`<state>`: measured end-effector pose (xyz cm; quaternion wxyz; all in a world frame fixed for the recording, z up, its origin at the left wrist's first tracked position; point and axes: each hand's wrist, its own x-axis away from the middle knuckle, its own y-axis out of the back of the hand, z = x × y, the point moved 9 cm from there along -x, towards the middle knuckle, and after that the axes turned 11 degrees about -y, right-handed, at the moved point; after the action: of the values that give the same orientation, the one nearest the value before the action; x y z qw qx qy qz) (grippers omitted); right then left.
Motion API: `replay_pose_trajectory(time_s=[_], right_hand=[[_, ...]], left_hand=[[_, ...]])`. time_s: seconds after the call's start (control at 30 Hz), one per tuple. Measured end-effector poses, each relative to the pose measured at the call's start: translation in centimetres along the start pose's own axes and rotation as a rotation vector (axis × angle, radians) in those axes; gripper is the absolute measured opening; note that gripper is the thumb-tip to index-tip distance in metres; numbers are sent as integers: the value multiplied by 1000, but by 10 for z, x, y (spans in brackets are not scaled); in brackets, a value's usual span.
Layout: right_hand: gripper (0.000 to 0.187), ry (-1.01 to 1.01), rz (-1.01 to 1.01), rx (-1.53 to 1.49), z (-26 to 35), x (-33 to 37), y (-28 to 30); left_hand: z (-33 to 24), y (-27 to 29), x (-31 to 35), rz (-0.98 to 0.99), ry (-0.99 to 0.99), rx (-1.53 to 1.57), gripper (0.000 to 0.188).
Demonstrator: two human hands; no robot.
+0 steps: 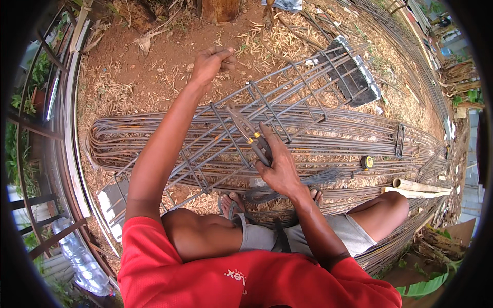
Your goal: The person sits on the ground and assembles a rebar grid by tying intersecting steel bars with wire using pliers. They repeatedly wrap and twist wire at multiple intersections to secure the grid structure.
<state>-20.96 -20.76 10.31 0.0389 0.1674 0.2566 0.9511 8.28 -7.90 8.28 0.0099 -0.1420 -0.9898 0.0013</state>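
Note:
A rebar cage [267, 109] of long steel bars and square stirrups runs slantwise before me, from lower left to upper right. My right hand [281, 167] grips a pair of pincers [251, 134] with dark handles and yellow collars. Their rusty jaws point up and left, over the cage near one stirrup. Beyond the cage's far side, my left hand [210, 65] is raised with curled fingers. Whatever those fingers may hold is too small to make out. Under the cage lies a large stack of bent rebar [123, 126].
A dark block [359, 77] stands under the cage's far right end, a pale block [110, 203] by its near left end. A bundle of tie wire [321, 177], a yellow tape measure [366, 162] and split bamboo [418, 188] lie rightward. A plastic bottle [82, 256] is lower left.

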Motion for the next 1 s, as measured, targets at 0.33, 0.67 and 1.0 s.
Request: replay_pose_trajectory(time_s=[0.33,0.67,1.0], right_hand=[[73,90,-163,298,-17,-4,-67],[23,-372,-85,43,-157,25,53],[63,-162,217,735,-241,65,-66]], left_hand=[[21,-32,19,237,33,-150,25],[23,-45,34,277,21,-110,27],[-8,-114,67,537,-69,-161,24]])
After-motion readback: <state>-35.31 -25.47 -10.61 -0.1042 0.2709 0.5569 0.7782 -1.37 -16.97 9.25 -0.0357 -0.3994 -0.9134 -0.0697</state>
